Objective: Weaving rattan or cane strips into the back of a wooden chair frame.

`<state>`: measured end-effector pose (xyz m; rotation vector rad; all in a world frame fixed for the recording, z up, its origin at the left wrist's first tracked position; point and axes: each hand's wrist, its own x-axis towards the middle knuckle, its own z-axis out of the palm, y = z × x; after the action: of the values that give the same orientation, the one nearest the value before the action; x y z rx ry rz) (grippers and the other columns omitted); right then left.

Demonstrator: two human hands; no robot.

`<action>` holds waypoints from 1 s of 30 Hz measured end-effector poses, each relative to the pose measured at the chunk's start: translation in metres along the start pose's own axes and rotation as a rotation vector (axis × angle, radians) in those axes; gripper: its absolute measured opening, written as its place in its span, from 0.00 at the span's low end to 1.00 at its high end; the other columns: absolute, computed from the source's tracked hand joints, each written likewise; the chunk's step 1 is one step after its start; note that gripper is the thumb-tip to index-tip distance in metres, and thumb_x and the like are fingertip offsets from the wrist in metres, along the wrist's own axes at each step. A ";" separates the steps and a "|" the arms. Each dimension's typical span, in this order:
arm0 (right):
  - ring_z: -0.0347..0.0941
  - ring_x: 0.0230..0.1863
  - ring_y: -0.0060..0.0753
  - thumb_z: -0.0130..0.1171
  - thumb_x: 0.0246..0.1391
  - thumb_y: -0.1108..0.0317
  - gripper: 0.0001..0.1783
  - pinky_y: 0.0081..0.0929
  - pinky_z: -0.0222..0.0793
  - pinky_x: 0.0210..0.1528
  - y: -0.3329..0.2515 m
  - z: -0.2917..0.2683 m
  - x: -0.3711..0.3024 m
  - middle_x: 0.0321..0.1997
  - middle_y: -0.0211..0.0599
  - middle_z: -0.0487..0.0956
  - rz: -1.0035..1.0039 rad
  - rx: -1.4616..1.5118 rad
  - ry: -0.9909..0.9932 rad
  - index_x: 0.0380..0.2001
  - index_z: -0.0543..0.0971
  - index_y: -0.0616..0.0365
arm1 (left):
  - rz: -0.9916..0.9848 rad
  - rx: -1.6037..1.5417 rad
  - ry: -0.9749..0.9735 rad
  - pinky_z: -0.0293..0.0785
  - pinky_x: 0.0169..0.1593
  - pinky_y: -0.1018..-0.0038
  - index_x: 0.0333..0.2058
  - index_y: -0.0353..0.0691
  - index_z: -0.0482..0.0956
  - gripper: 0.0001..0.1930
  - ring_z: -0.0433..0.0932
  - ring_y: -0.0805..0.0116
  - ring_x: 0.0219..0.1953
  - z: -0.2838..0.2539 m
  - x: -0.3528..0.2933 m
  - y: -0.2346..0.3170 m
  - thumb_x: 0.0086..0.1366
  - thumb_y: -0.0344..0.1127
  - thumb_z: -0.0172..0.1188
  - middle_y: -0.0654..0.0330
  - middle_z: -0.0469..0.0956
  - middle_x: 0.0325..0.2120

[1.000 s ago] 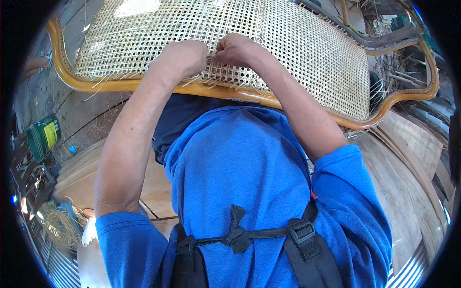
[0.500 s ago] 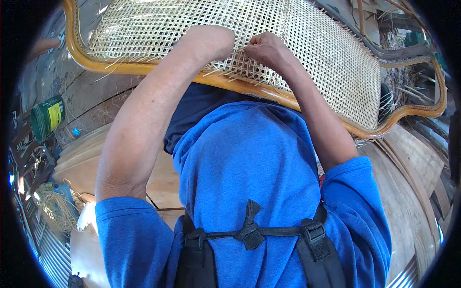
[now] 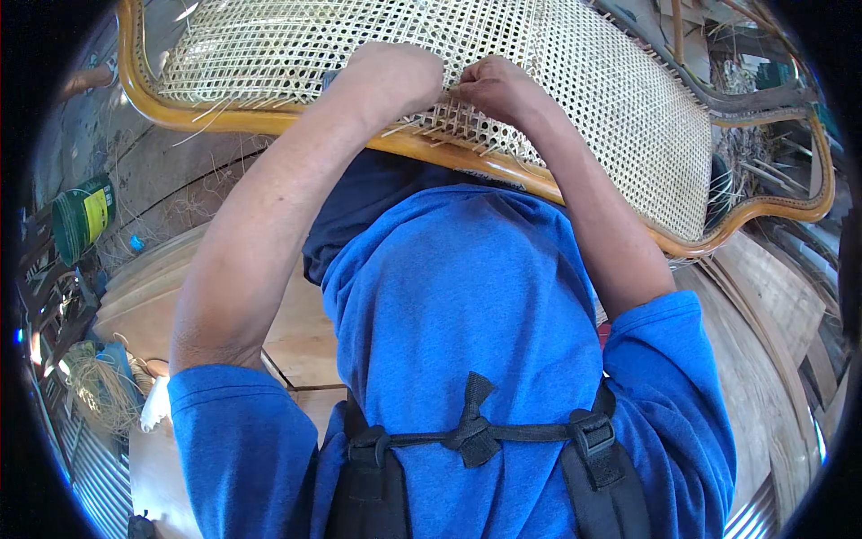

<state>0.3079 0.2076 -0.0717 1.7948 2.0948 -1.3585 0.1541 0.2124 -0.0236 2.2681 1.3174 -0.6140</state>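
Across my lap lies a curved, varnished wooden frame (image 3: 422, 148) with a pale woven cane panel (image 3: 620, 117) stretched over it. Loose cane ends stick out along its near edge. Over the middle of the weave, my left hand (image 3: 395, 74) is closed, its fingertips turned away and hidden behind the back of the hand. Close beside it, my right hand (image 3: 498, 90) has its fingers pinched together just above the cane. What either hand grips, probably too thin to show, I cannot make out.
A green bucket with a yellow label (image 3: 85, 218) lies on its side at the left. Below it sits a bundle of cane strands (image 3: 99, 386). Wooden boards (image 3: 745, 332) cover the right side. Another person's hand (image 3: 90, 79) shows at the far left.
Both hands stay close together over the weave, with only slight shifts. My left forearm has moved a little to the left, and the right fingers have lifted slightly.
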 end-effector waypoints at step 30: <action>0.75 0.37 0.35 0.55 0.54 0.63 0.11 0.29 0.71 0.41 0.027 0.001 0.001 0.37 0.35 0.75 -0.544 -0.088 0.159 0.40 0.77 0.53 | -0.335 -0.978 0.115 0.64 0.19 0.72 0.15 0.36 0.72 0.34 0.67 0.69 0.12 0.031 -0.028 -0.018 0.53 0.67 0.53 0.60 0.66 0.08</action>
<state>0.3297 0.2055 -0.0884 1.3910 2.8213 -1.2120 0.1210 0.1830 -0.0353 1.3084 1.5892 0.0954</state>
